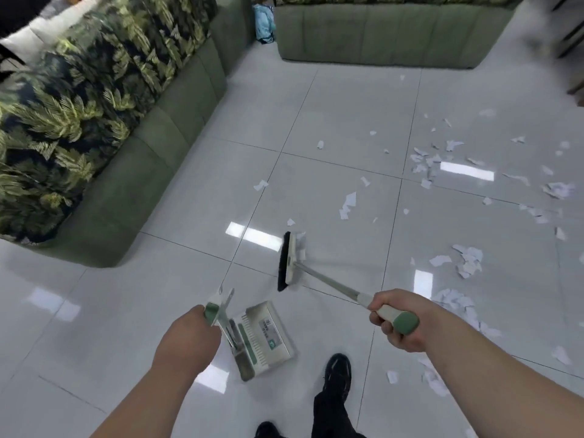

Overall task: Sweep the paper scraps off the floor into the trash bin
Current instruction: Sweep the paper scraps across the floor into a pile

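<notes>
My right hand (398,317) grips the green-capped handle of a broom (328,281). Its black-bristled head (289,260) rests on the glossy white tile floor, with a scrap or two against its far side. My left hand (188,338) holds the upright handle of a white and green dustpan (264,338), which hangs low just left of my black shoe (338,373). White paper scraps (467,259) lie scattered over the floor, thickest to the right (425,164) and thinner in the middle (347,202). No trash bin is in view.
A green sofa with leaf-print cushions (104,147) runs along the left. A second green sofa (385,30) stands at the back, with a blue bag (264,22) in the gap between them. Dark furniture legs (572,36) show at the far right.
</notes>
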`<state>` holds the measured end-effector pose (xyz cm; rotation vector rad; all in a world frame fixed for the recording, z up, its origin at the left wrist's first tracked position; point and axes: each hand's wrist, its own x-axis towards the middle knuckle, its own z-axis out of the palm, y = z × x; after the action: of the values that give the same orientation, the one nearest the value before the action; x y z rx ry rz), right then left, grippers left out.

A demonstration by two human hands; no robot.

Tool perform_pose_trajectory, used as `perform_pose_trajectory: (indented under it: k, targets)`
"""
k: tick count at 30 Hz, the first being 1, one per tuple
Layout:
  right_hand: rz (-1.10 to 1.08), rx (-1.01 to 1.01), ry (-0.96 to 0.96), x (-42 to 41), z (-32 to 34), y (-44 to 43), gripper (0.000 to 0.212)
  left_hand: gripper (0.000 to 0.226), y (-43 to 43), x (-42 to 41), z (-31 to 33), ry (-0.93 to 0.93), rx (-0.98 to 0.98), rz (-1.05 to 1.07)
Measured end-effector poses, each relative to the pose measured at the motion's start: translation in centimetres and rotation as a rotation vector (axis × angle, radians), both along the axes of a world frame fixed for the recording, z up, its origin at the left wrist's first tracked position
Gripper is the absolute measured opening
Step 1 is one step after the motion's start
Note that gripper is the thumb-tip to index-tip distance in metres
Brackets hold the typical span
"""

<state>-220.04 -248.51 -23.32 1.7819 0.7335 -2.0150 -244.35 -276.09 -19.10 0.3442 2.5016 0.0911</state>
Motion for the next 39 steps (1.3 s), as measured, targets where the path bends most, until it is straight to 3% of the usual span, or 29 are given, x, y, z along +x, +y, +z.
perform_pose_trajectory:
  k: [5, 12, 19, 27, 39]
  targets:
    - [-0.098, 0.080, -0.050, 6.8, 1.8, 4.7, 0.019, 0.008, 7.0, 1.7, 0.7, -0.011, 0.046, -0.120]
    - [-0.264, 0.203, -0.143, 15.2, 4.0, 8.3, 0.024, 0.011, 15.2, 4.0, 1.9, -0.003, 0.113, -0.294]
    - [-0.443, 0.271, -0.105, 15.0, 6.3, 8.8, 0.017, 0.008, 17.8, 3.0, 2.6, 0.014, 0.171, -0.321]
    - [-0.340, 0.237, 0.013, 4.0, 7.1, 8.9, 0.021, 0.007, 17.1, -3.2, 2.3, 0.019, 0.180, -0.237]
    - [-0.077, -0.003, 0.267, -27.6, 1.6, 9.2, 0.026, 0.011, 14.4, -21.1, 2.0, -0.015, 0.129, -0.025]
